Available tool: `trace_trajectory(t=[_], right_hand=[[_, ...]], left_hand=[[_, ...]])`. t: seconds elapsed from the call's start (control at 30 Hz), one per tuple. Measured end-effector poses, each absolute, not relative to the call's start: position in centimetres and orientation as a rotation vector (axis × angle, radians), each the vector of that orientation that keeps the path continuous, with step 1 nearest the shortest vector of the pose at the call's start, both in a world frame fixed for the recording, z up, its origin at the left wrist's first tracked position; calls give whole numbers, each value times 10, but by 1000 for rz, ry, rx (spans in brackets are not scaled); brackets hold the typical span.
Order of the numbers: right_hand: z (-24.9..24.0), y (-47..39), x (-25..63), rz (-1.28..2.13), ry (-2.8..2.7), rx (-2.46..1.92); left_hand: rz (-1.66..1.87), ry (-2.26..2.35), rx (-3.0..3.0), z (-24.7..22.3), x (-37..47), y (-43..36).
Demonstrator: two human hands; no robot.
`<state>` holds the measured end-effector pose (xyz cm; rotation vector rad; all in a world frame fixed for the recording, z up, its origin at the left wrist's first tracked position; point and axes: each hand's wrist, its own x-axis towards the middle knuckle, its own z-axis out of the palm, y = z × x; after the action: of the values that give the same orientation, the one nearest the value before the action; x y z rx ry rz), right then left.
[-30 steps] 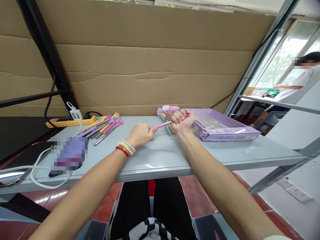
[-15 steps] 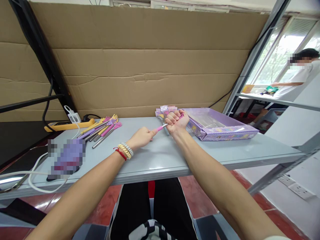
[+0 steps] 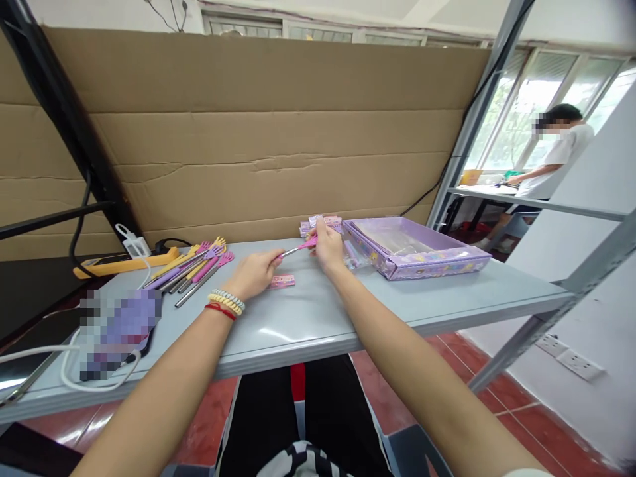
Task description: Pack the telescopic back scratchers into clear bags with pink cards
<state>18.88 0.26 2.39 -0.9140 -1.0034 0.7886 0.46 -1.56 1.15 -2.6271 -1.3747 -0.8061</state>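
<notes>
Hands (image 3: 257, 271) on backscratcher (image 3: 295, 250) (pink).

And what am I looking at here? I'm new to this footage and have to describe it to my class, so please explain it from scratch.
There is no robot: these are a person's own two bare hands. Every picture comes from one camera worn on that person's head, looking forward and down, so the forearms reach in from the bottom.

The left hand and right hand hold a thin metal rod between them, with its pink end at the right hand.

On the pale tabletop lies a pile of similar sticks with yellow, purple and pink hand-shaped ends. To the right is an open purple box, and a small pink packet lies near the left hand. Another person is in the background.
</notes>
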Motion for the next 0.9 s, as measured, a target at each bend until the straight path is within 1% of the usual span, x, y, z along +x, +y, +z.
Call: trace_trajectory(t=[0.1, 0.23, 0.3, 0.37, 0.43, 0.47, 0.57, 0.8, 0.9], right_hand=[[27, 0, 199, 369, -1140, -1031], [49, 0, 251, -5, -1168, -1256], [61, 2, 295, -177, -1205, -1470], [68, 4, 344, -271, -1239, -1808], [68, 6, 386, -244, -1319, -2156], [66, 7, 403, -163, -1396, -2301], [53, 14, 430, 97, -1616, -2537], [36, 26, 420, 129, -1614, -2664], [35, 25, 420, -34, -1579, -2535]], left_hand=[[-895, -1505, -2489, 14, -10, -10], [-885, -1717, -2340, 17, -22, -6], [-877, -1777, -2305, 16, -21, -5], [-887, -1801, -2295, 15, -18, -3], [-908, -1818, -2300, 13, -15, -3], [-920, -1829, -2302, 12, -14, -3], [-937, -1857, -2309, 11, -13, -3], [-921, -1882, -2349, 8, -12, -5], [-953, -1867, -2354, 7, -12, -5]])
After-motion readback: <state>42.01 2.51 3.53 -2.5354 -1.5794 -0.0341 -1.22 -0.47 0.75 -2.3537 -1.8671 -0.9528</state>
